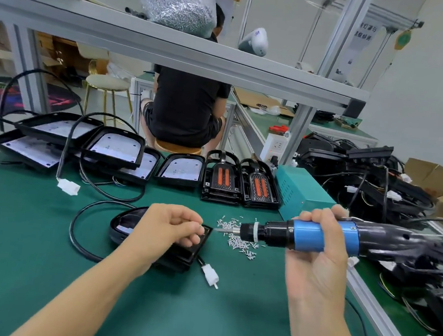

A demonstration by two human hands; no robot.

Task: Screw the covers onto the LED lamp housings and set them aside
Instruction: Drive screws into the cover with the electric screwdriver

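Observation:
A black LED lamp housing with its cover on lies on the green mat in front of me, its black cable looping left and ending in a white plug. My left hand hovers over the housing's right end, fingers curled, pinching what looks like a small screw. My right hand grips a blue and black electric screwdriver held level, its bit pointing left toward my left hand. A scatter of loose screws lies between the hands.
Open housings with white LED boards line the back left. Two stacks of black covers with orange strips stand at the back middle beside a teal box. Finished lamps with cables pile up on the right. A person sits beyond the bench.

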